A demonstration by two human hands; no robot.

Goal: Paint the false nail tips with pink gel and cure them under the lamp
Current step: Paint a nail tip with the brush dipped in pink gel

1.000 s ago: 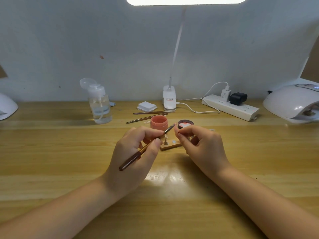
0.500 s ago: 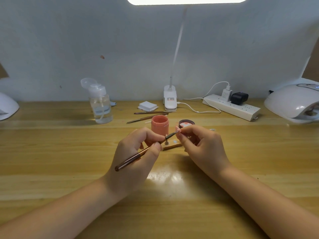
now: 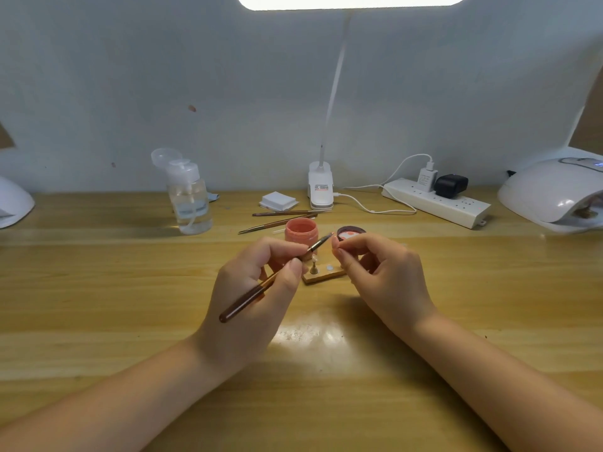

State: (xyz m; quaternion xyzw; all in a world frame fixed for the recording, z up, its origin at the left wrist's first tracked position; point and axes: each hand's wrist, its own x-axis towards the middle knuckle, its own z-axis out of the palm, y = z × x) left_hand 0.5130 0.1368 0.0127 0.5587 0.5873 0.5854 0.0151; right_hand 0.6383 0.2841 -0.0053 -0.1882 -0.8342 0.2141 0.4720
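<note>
Wooden desk (image 3: 98,288) against pale wall; left hand (image 3: 257,288) grips brush (image 3: 270,282), tip at nail tip (image 3: 334,243) pinched by right hand (image 3: 385,275); pink gel jar (image 3: 301,232) and lid (image 3: 350,232) at 12 o'clock, wooden stand (image 3: 321,275) between hands; curing lamp (image 3: 551,194) at 2 o'clock; pump bottle (image 3: 189,197) at 10.

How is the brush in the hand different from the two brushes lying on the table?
The held brush is up off the table, gripped by the left hand; the two spare brushes lie flat on the wood, untouched. The held brush tilts with its tip raised toward the right hand; the spare brushes rest near the pink jar. The held one looks thicker, being closer. All are thin with dark brown handles.
</note>
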